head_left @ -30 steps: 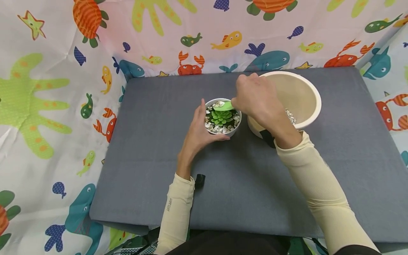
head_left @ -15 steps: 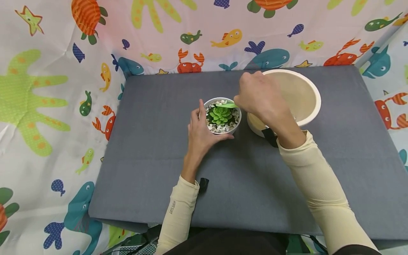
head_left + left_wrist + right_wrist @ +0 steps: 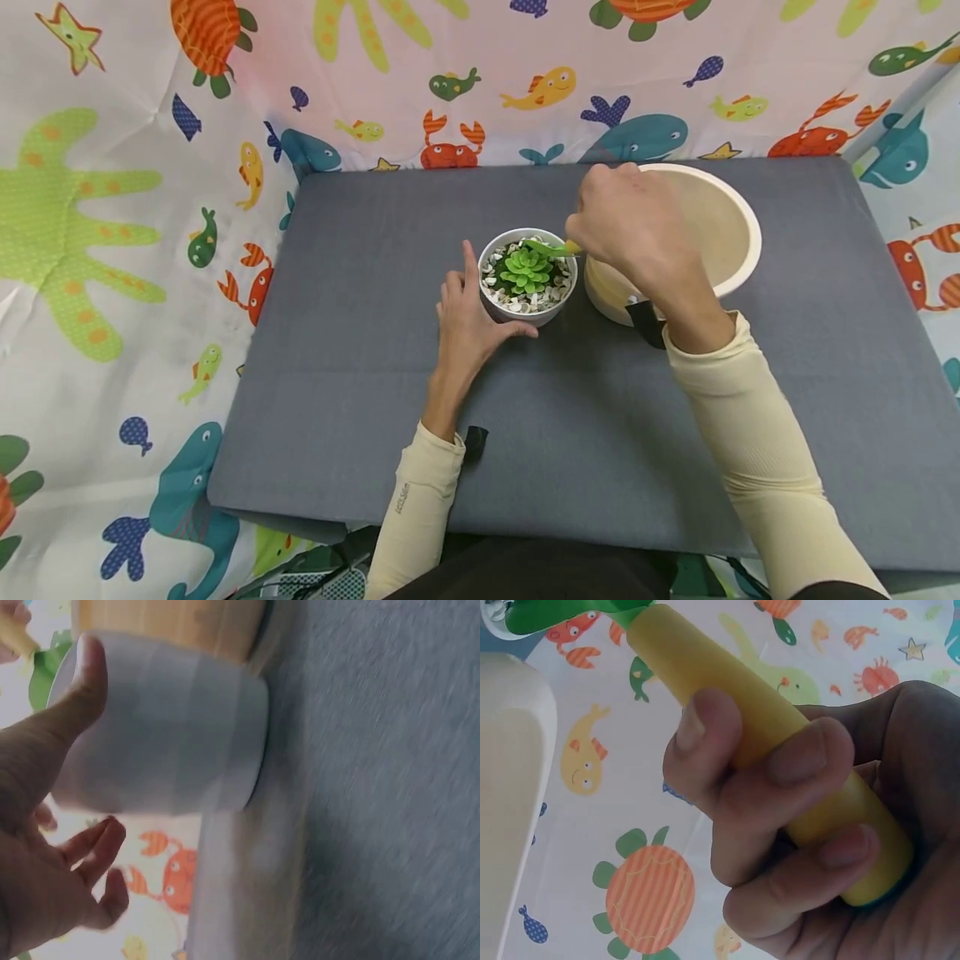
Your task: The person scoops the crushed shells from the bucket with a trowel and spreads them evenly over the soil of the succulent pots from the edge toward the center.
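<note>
The pot (image 3: 172, 727) stands upright on the worktop (image 3: 360, 375), with the plant (image 3: 527, 268) at its centre and pale stones (image 3: 525, 305) ringing it. The left hand (image 3: 468, 321) cradles the pot: thumb against its near wall, index finger up its left side, the other fingers loosely bent and off the wall. With so light a hold, a sideways knock could make the pot slide or tip. The right hand (image 3: 633, 221) has its fingers curled round the yellow handle of the scoop (image 3: 727, 675), whose green blade reaches over the pot's right rim, close to the plant. A careless turn of the wrist could bend the leaves or flick stones over the rim; whether the blade touches the plant or bears stones, I cannot tell. The tub (image 3: 752, 242), just right of the pot, lies beneath that hand, so a low swing might catch it.
</note>
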The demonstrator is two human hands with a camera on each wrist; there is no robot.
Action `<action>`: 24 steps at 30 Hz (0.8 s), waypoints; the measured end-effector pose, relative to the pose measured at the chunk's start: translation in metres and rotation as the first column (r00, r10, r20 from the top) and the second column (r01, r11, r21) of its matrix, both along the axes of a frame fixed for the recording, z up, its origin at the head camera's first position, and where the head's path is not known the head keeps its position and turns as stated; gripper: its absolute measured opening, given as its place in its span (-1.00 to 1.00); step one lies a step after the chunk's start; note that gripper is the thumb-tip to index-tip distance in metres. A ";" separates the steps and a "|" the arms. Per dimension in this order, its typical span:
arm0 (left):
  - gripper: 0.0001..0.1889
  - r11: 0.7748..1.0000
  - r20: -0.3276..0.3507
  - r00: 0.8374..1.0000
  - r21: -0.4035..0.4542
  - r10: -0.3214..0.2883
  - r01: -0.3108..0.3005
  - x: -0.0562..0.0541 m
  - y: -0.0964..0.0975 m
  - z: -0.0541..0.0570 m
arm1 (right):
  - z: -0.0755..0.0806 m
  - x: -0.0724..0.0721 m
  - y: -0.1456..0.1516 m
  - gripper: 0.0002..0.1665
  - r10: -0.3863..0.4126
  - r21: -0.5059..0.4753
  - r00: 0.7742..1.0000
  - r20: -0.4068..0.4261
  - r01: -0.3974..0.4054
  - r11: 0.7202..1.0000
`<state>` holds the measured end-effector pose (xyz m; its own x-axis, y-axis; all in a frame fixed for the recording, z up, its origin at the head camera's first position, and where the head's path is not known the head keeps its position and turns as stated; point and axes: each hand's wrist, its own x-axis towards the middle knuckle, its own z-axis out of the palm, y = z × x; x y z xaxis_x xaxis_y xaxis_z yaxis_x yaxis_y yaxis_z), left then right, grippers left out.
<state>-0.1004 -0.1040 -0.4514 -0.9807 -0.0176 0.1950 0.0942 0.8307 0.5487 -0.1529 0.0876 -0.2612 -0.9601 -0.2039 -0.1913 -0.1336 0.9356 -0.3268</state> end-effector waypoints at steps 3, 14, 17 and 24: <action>0.67 0.990 0.027 0.994 0.095 -0.107 0.104 -0.007 -0.010 0.002 | 0.001 0.002 0.005 -0.75 0.001 -0.019 1.000 -0.013 -0.001 1.000; 0.67 0.916 0.056 0.951 0.293 -0.304 0.276 -0.020 -0.019 0.003 | -0.004 0.017 0.042 -0.63 -0.029 -0.143 0.989 -0.143 0.009 0.990; 0.71 0.953 0.001 0.977 0.218 -0.213 0.208 -0.013 -0.009 0.001 | -0.006 0.023 0.059 -0.68 -0.025 -0.178 0.978 -0.207 -0.012 0.984; 0.77 0.997 -0.160 0.985 0.025 -0.064 0.068 -0.004 0.009 -0.002 | -0.011 0.029 0.086 -0.75 -0.092 -0.269 0.967 -0.238 0.025 0.963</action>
<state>-0.1046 -0.0945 -0.4537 -0.9363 0.0379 0.3492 0.2364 0.8032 0.5468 -0.1236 0.1737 -0.2719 -0.9820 -0.1570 0.1049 -0.1888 0.8301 -0.5246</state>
